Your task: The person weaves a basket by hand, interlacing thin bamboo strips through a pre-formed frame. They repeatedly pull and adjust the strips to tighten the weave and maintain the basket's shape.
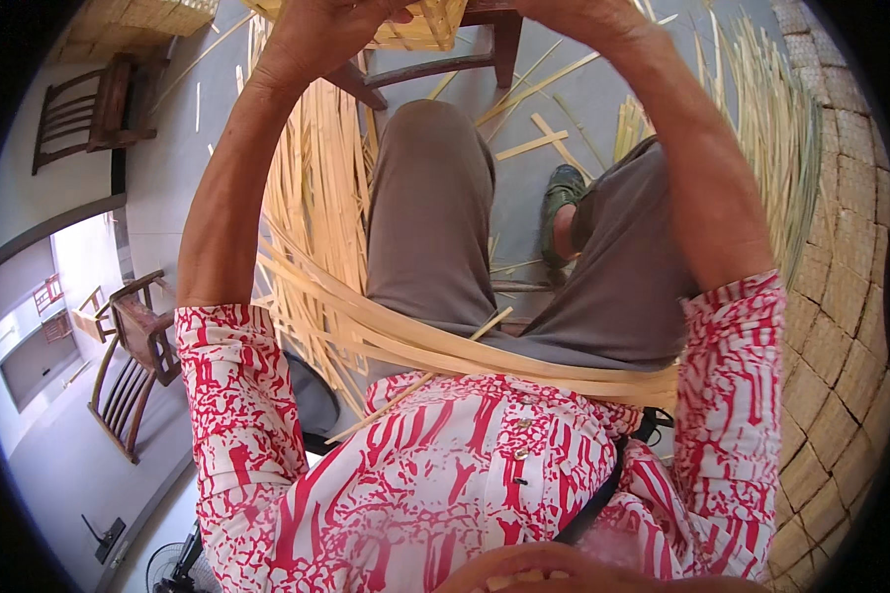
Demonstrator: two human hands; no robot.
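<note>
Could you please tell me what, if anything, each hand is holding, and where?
It cannot be told: the left hand is at the pale woven piece, but the frame crops that hand and the right hand.

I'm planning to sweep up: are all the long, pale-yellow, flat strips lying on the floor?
No, a bundle of long, pale-yellow, flat strips runs across the person's lap, over the grey-brown cloth trousers.

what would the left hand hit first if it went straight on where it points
Probably the yellowish woven piece, right by the left hand at the picture's top; the hand is partly cut off, so depth and contact are unclear.
</note>
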